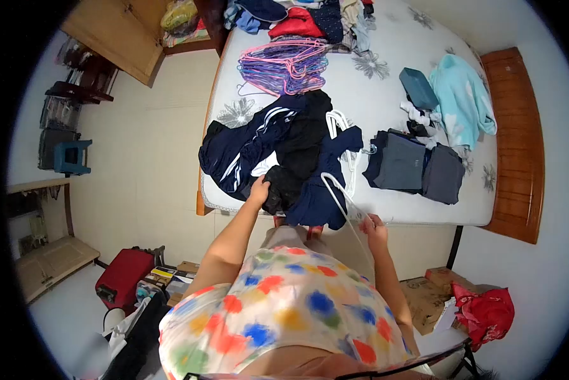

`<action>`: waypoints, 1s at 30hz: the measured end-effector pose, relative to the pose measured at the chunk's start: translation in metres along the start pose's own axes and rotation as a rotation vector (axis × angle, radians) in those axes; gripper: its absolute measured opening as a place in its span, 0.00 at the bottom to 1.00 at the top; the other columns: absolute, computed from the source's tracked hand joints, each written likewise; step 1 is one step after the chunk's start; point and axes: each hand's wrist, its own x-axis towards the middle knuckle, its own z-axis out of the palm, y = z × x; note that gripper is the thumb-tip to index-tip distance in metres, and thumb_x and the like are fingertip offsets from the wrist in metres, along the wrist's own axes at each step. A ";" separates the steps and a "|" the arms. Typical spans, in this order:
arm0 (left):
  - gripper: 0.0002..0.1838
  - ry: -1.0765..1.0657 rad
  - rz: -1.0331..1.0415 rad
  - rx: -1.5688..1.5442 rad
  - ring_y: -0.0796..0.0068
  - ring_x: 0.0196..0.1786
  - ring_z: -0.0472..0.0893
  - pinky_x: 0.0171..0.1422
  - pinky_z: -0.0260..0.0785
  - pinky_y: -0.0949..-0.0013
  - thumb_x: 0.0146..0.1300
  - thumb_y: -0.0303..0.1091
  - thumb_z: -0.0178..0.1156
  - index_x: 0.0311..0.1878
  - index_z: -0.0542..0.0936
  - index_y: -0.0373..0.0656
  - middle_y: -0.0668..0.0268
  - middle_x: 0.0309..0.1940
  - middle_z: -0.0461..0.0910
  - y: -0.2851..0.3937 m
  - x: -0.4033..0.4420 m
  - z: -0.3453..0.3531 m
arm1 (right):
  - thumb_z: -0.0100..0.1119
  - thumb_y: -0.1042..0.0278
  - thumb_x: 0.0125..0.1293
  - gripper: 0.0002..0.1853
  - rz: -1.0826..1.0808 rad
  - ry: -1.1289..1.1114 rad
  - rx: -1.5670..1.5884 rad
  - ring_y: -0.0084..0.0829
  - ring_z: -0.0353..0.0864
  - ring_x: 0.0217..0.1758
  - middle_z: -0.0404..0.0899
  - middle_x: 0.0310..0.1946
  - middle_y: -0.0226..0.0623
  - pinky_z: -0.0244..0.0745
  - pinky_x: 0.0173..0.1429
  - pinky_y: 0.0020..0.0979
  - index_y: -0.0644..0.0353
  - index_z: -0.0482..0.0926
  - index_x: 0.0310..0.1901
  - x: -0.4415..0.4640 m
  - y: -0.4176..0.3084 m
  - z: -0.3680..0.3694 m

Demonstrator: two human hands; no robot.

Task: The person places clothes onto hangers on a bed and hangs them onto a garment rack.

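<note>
My left hand (259, 189) is closed on the edge of a black garment (283, 187) at the near side of the bed. A white hanger (343, 197) is held in my right hand (374, 230), its body slanting up and left over a navy garment (319, 193). More white hangers (340, 120) lie just beyond, partly under the navy cloth. To the left is a heap of dark clothes, with a navy garment with white stripes (250, 152) on it. Folded dark grey clothes (403, 161) sit to the right.
Purple and pink hangers (284, 66) lie farther back on the bed (376, 92), below a clothes pile (297, 24). At right are a teal box (418, 88) and a light blue cloth (458, 101). A red suitcase (126, 275) and cardboard boxes (424, 301) stand on the floor.
</note>
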 end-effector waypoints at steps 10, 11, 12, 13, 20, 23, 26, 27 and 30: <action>0.21 0.020 0.116 -0.754 0.68 0.48 0.79 0.53 0.73 0.65 0.62 0.29 0.47 0.59 0.69 0.41 0.62 0.48 0.78 0.225 -0.128 -0.038 | 0.42 0.61 0.75 0.19 -0.150 -0.246 0.239 0.22 0.81 0.30 0.78 0.44 0.39 0.75 0.32 0.20 0.54 0.69 0.63 0.029 -0.078 0.004; 0.20 0.021 0.138 -0.788 0.68 0.48 0.79 0.52 0.74 0.65 0.62 0.29 0.48 0.59 0.69 0.41 0.62 0.48 0.78 0.242 -0.144 -0.033 | 0.44 0.62 0.74 0.16 -0.179 -0.298 0.298 0.23 0.81 0.36 0.78 0.44 0.36 0.74 0.36 0.21 0.55 0.73 0.58 0.032 -0.080 0.006; 0.21 0.013 0.128 -0.774 0.69 0.49 0.78 0.53 0.73 0.66 0.62 0.30 0.48 0.60 0.68 0.43 0.62 0.49 0.77 0.254 -0.158 -0.026 | 0.49 0.64 0.72 0.15 -0.258 -0.332 0.268 0.24 0.80 0.41 0.78 0.46 0.34 0.74 0.37 0.22 0.56 0.74 0.56 0.029 -0.092 0.008; 0.22 0.003 0.116 -0.760 0.69 0.50 0.77 0.54 0.71 0.67 0.63 0.30 0.48 0.62 0.67 0.44 0.62 0.50 0.76 0.265 -0.170 -0.018 | 0.53 0.66 0.70 0.14 -0.336 -0.363 0.238 0.24 0.79 0.46 0.77 0.47 0.32 0.74 0.39 0.22 0.56 0.75 0.54 0.022 -0.108 0.010; 0.23 -0.121 0.135 -0.727 0.72 0.51 0.77 0.53 0.71 0.66 0.66 0.33 0.51 0.64 0.64 0.46 0.63 0.51 0.75 0.327 -0.251 0.042 | 0.73 0.69 0.47 0.33 -1.064 -0.341 -0.157 0.44 0.72 0.58 0.69 0.55 0.39 0.69 0.60 0.36 0.56 0.69 0.57 -0.034 -0.194 0.006; 0.28 -0.147 0.108 -0.737 0.76 0.53 0.75 0.58 0.67 0.67 0.67 0.36 0.51 0.70 0.59 0.50 0.68 0.52 0.74 0.334 -0.271 0.058 | 0.71 0.74 0.47 0.29 -1.056 -0.299 -0.164 0.43 0.73 0.56 0.71 0.53 0.40 0.70 0.59 0.35 0.57 0.71 0.54 -0.022 -0.184 -0.002; 0.33 -0.261 0.202 -0.755 0.78 0.56 0.72 0.61 0.62 0.67 0.67 0.38 0.51 0.74 0.53 0.54 0.70 0.55 0.72 0.327 -0.276 0.070 | 0.66 0.79 0.50 0.22 -1.060 -0.272 -0.028 0.42 0.76 0.51 0.75 0.46 0.40 0.70 0.56 0.34 0.58 0.74 0.49 -0.015 -0.181 -0.016; 0.34 -0.326 0.259 -0.757 0.78 0.57 0.72 0.62 0.60 0.68 0.67 0.38 0.51 0.75 0.51 0.55 0.71 0.57 0.71 0.325 -0.277 0.074 | 0.65 0.79 0.50 0.22 -1.043 -0.266 0.008 0.43 0.77 0.51 0.76 0.45 0.40 0.71 0.56 0.33 0.58 0.74 0.49 -0.016 -0.181 -0.020; 0.45 -0.366 0.469 -0.584 0.74 0.63 0.68 0.66 0.60 0.67 0.57 0.22 0.56 0.76 0.48 0.55 0.66 0.63 0.66 0.326 -0.289 0.092 | 0.64 0.81 0.53 0.18 -0.939 -0.238 0.109 0.33 0.78 0.47 0.77 0.40 0.37 0.71 0.53 0.29 0.59 0.74 0.47 -0.021 -0.180 -0.032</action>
